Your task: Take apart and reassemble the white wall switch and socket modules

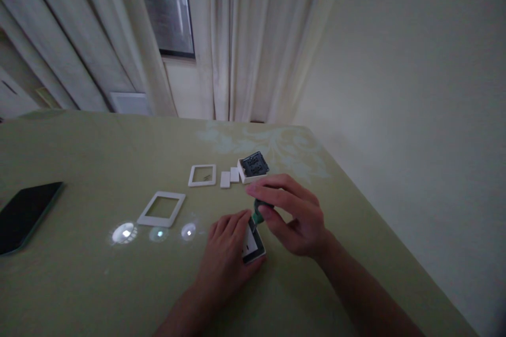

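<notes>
My left hand (225, 247) is closed around a wall socket (250, 245) with a white face and a dark border, pressing it on the table. Part of the socket is hidden under my fingers. In my right hand (294, 216) I grip a short screwdriver (258, 213) with a green and dark handle between thumb and fingers. It tilts down, and its tip meets the socket's upper edge. Just beyond my right hand lies a white box-shaped part (253, 168) with a black back.
Two white frames (202, 184) (160, 221) lie left of my hands, with small thin pieces, perhaps screws (206, 177), inside the farther one. Two small white plates (225, 179) sit beside the box-shaped part. A dark tablet-like slab (27, 216) rests at the left. The table (98, 284) meets a wall on the right.
</notes>
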`<state>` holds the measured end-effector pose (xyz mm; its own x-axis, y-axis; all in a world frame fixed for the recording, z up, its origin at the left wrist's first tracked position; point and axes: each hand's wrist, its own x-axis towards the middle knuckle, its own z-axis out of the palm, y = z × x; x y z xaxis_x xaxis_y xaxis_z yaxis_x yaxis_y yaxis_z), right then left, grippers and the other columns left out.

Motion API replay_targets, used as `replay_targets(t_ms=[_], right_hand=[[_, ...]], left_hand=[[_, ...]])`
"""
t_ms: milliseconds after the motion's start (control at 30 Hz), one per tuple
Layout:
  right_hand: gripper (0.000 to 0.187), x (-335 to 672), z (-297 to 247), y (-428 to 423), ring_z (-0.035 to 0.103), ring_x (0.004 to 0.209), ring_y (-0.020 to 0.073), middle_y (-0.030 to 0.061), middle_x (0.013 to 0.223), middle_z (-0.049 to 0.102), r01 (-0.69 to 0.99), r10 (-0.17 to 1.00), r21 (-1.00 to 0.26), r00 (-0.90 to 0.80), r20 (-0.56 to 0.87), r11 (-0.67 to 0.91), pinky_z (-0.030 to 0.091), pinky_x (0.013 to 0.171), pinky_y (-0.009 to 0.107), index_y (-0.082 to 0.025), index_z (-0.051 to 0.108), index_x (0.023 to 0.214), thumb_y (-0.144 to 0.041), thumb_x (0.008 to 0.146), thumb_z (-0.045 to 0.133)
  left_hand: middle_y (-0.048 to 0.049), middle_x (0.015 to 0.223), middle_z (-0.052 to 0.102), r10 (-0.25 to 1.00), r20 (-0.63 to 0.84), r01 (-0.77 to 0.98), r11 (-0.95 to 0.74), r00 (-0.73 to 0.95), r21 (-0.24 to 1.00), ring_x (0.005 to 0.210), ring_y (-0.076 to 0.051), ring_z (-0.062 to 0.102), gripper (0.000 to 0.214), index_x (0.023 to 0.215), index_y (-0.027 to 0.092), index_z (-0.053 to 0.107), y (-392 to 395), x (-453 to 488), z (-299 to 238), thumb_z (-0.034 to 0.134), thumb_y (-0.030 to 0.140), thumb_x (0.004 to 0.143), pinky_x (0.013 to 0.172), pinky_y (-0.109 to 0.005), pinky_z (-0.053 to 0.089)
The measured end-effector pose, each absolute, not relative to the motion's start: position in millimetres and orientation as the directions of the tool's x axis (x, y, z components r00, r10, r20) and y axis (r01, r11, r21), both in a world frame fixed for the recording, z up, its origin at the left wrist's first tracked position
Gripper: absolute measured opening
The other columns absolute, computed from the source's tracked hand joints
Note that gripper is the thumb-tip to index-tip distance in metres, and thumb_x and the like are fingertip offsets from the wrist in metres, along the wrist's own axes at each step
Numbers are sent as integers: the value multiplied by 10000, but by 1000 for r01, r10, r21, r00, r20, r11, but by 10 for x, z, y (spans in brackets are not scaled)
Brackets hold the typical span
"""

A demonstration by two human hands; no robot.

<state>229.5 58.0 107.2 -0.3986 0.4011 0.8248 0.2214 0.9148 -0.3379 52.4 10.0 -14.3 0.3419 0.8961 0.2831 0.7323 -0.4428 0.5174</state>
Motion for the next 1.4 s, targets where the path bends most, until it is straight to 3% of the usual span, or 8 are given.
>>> replay_targets(t_ms=[267, 433, 600, 733, 900, 1067, 1267, 1400], right_hand=[[502, 2315, 1130, 563, 703, 1196, 235, 108, 1326, 708, 244, 514, -455, -487, 706, 856, 622, 1012, 421, -254, 599, 1527, -158, 1036, 575], [394, 2289, 1113, 560, 695, 965, 209, 68, 1073, 692, 377, 504, -373, -352, 789, 848, 642, 848, 354, -291, 739, 1355, -237, 968, 790], [420, 2329, 1160, 570, 679, 1240, 228, 97, 1333, 702, 268, 578, -516, -470, 667, 814, 579, 1074, 416, -264, 646, 1477, -168, 1078, 558], [337, 2317, 1172, 558, 693, 962, 194, 61, 1063, 717, 373, 535, -409, -358, 765, 833, 617, 862, 336, -269, 746, 1337, -227, 1003, 755], [503, 2292, 1154, 572, 669, 1258, 219, 106, 1367, 697, 303, 593, -512, -490, 639, 803, 566, 1087, 415, -269, 509, 1594, -172, 1101, 535], [334, 2294, 1069, 618, 691, 866, 198, 48, 976, 713, 443, 527, -377, -284, 801, 813, 620, 811, 347, -272, 739, 1301, -311, 977, 805], [499, 2315, 1160, 575, 647, 1325, 233, 120, 1421, 681, 313, 562, -467, -494, 663, 827, 552, 1128, 440, -247, 511, 1587, -158, 1097, 493], [368, 2272, 1121, 536, 712, 986, 212, 70, 1068, 720, 391, 468, -311, -413, 781, 866, 636, 867, 359, -266, 700, 1383, -209, 1020, 708]], left_hand=[[-134, 1412, 694, 899, 294, 738, -436, 326, 515, 1257, -401, 608, 624, 1398, 237, 577, 114, 507, -139, 823, 357, 838, 1011, -546, 489], [-129, 1358, 718, 904, 293, 743, -424, 312, 518, 1242, -408, 616, 651, 1387, 248, 586, 119, 501, -144, 840, 316, 791, 1011, -547, 488], [-136, 1437, 690, 904, 290, 728, -426, 314, 537, 1277, -400, 602, 745, 1456, 229, 541, 131, 490, -149, 850, 319, 784, 1047, -557, 477], [-144, 1414, 702, 908, 268, 738, -419, 323, 529, 1268, -399, 601, 709, 1430, 214, 562, 132, 481, -150, 841, 289, 782, 1042, -563, 479], [-129, 1423, 700, 900, 302, 729, -433, 315, 530, 1267, -390, 613, 734, 1468, 234, 551, 131, 476, -166, 832, 319, 796, 1051, -552, 489], [-131, 1425, 699, 899, 310, 725, -434, 310, 535, 1267, -395, 613, 737, 1469, 238, 551, 134, 469, -178, 833, 323, 793, 1051, -554, 486], [-120, 1427, 696, 892, 320, 720, -448, 319, 530, 1263, -395, 612, 713, 1453, 258, 552, 136, 469, -170, 823, 304, 794, 1032, -544, 487], [-134, 1361, 714, 892, 317, 732, -447, 323, 513, 1239, -406, 613, 656, 1393, 240, 585, 134, 473, -182, 840, 325, 794, 1003, -541, 493]])
